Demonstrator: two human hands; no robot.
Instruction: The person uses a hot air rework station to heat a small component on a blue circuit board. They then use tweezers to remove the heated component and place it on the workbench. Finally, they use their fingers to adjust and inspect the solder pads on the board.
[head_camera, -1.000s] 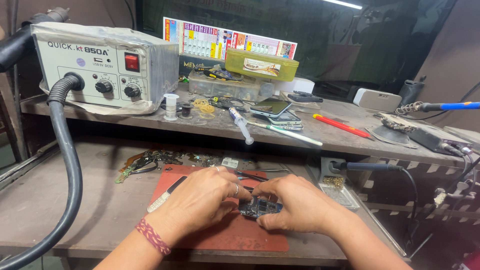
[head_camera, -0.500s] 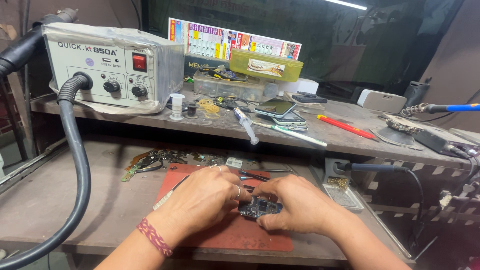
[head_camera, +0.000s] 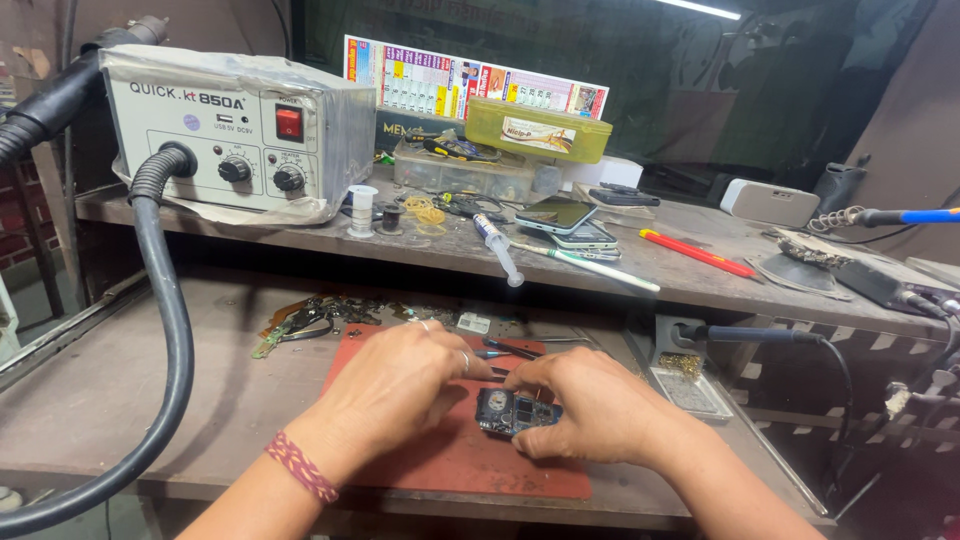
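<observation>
Both my hands rest on a red work mat (head_camera: 470, 462) on the lower bench. Between them lies a small dark blue circuit board (head_camera: 512, 412). My left hand (head_camera: 400, 382), with rings and a woven wristband, curls over the board's left end. From the right, the fingers of my right hand (head_camera: 590, 405) grip the board's other edge. Part of the board is hidden under my fingers.
A grey hot-air rework station (head_camera: 235, 130) with a thick black hose (head_camera: 165, 330) stands on the upper shelf at left. The shelf also carries a syringe (head_camera: 497, 248), phones (head_camera: 560, 218), a red screwdriver (head_camera: 695, 252), a yellow-green box (head_camera: 538, 130). A soldering iron (head_camera: 750, 335) lies at right.
My hands and the board stay in place on the mat; only the view has shifted slightly.
</observation>
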